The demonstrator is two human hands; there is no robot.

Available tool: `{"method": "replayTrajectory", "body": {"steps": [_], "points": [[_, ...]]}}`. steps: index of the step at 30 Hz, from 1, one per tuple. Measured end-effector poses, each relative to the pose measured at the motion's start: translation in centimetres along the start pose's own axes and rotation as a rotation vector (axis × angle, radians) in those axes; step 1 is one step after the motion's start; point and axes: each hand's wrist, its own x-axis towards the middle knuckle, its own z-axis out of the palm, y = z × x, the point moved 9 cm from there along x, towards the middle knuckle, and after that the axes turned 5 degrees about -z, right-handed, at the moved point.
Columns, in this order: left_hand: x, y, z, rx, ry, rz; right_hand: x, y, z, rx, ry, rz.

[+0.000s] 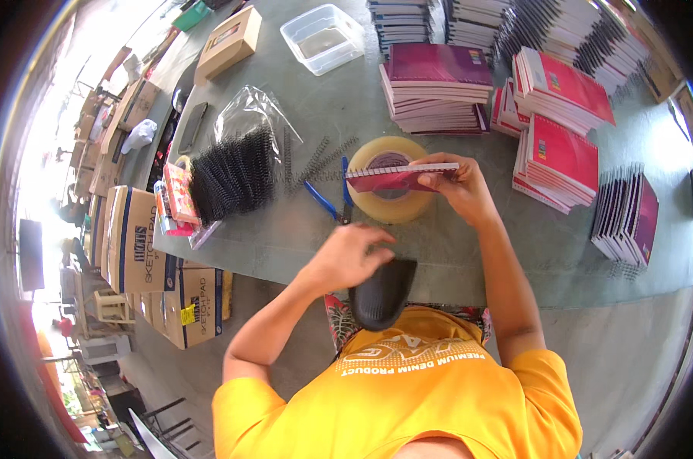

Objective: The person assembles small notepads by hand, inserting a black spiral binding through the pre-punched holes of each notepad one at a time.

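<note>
My right hand pinches the right end of a thin notebook with a red-purple cover and a dark coil or row of holes along its upper edge. The notebook is held above a large roll of clear yellowish tape. Nearer to me, my left hand is slightly blurred, its fingers bent and apart, with nothing visible in them. Just beyond it lie blue-handled pliers on the grey-green table. A dark rounded object sits below my left hand at the table edge; its kind is unclear.
Loose black coils lie beside a bagged pile of black spiral coils. Stacks of red notebooks and spiral-bound books stand to the right. A clear plastic tub and cardboard box are farther back; cartons stand left.
</note>
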Motion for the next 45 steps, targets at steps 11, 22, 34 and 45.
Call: {"method": "replayTrajectory", "body": {"steps": [11,22,34,45], "points": [[-0.3,1.7,-6.2,-0.063,0.336,-0.037,0.0,0.7,-3.4,-0.039,0.088,0.103],[-2.6,6.4,-10.5,0.259,0.838,0.242,0.2,0.1,-0.1,-0.054,0.026,-0.025],[-0.2,7.6,-7.8,0.21,0.633,0.408,0.1,0.0,0.1,0.036,-0.026,0.009],[-1.6,4.6,-1.9,-0.136,0.442,0.214,0.1,-1.8,0.7,-0.281,-0.108,-0.154]]}}
